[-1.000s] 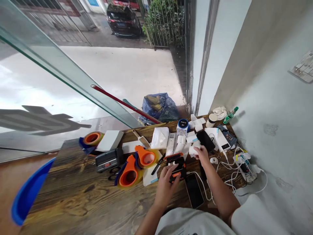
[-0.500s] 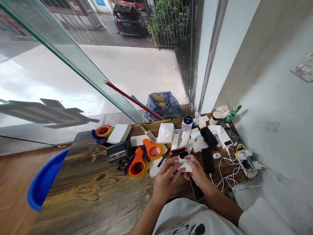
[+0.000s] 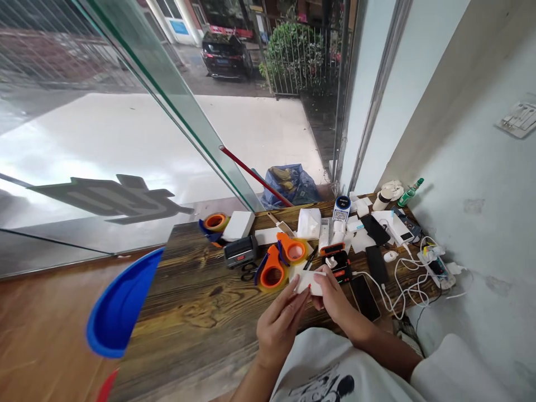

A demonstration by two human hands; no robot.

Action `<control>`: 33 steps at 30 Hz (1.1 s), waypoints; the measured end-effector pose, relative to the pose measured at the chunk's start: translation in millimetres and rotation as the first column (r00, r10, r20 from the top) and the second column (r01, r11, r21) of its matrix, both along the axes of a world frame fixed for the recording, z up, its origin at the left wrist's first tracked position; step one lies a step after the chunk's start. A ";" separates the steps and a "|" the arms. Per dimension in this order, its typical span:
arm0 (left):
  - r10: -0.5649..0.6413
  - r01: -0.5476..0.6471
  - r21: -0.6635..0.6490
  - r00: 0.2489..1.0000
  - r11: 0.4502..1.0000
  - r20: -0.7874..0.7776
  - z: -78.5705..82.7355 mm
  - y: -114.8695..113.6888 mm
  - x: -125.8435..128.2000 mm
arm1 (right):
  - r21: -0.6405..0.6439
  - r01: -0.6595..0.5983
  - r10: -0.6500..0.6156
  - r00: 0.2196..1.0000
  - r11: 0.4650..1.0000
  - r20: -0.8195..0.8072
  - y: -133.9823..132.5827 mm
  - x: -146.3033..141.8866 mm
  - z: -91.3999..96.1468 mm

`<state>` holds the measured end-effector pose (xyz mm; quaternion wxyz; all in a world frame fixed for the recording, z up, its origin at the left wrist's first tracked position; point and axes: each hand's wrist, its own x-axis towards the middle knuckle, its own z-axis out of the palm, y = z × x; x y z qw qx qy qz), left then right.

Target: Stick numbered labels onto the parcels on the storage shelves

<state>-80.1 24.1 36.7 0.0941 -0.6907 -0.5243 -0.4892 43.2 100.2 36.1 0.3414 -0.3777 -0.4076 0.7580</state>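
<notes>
Both hands hold a small flat white box-like piece (image 3: 309, 281) with a red mark, low over the front of the table. My left hand (image 3: 276, 321) pinches its left end and lower edge, with the fingertips by the red mark. My right hand (image 3: 334, 297) grips the right end between thumb and fingers. Just beyond the right hand lies a black and orange device (image 3: 342, 268), with a crumpled white scrap (image 3: 330, 262) on top. Close to the left hand are an orange tape dispenser (image 3: 272, 273) and a black pen (image 3: 310, 258).
A second orange tape dispenser (image 3: 295, 250), a dark grey case (image 3: 240, 252), a white box (image 3: 238, 225) and scissors (image 3: 248, 272) lie leftward. Phones (image 3: 365, 298), white cables (image 3: 404, 290) and a power strip (image 3: 435, 268) are on the right. Glass (image 3: 167, 106) borders the table.
The view has shifted, and my hands have moved left relative to the table. The white piece now shows flatter and more fully. More of the black and orange device, with the white scrap, is uncovered.
</notes>
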 end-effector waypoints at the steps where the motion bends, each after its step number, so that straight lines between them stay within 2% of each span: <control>1: 0.001 -0.001 0.003 1.000 1.000 0.001 1.1 -8.5 -9.9 | 0.020 0.015 -0.015 1.000 1.000 0.002 -8.6 -10.0 1.7; 5: -0.033 0.033 -0.016 0.999 0.999 0.014 10.5 -43.8 -53.8 | 0.045 0.087 -0.087 0.996 0.995 -0.004 -47.3 -54.8 7.2; 9: -0.080 0.080 -0.040 0.997 0.996 0.003 17.7 -80.0 -98.2 | -0.009 0.141 -0.141 0.990 0.990 -0.007 -88.4 -99.5 8.8; 15: -0.146 0.146 0.000 0.989 0.989 -0.014 8.8 -117.4 -145.6 | -0.008 0.272 -0.270 0.958 0.962 0.092 -138.2 -145.6 3.1; 19: -0.208 0.208 0.005 0.977 0.978 0.037 3.6 -124.7 -156.6 | 0.015 0.327 -0.324 0.930 0.945 0.175 -154.3 -154.9 1.4; 25: -0.275 0.281 -0.021 0.951 0.960 0.143 -2.0 -123.3 -159.8 | 0.037 0.353 -0.352 0.908 0.935 0.230 -159.8 -153.5 1.9; 29: -0.272 0.292 -0.075 0.941 0.953 0.202 -6.5 -120.7 -163.1 | -0.018 0.386 -0.373 0.902 0.922 0.219 -161.6 -155.4 -1.7; 33: -0.298 0.339 -0.135 0.920 0.931 0.255 -3.8 -117.4 -169.1 | -0.072 0.378 -0.357 0.910 0.923 0.212 -163.8 -158.8 -5.6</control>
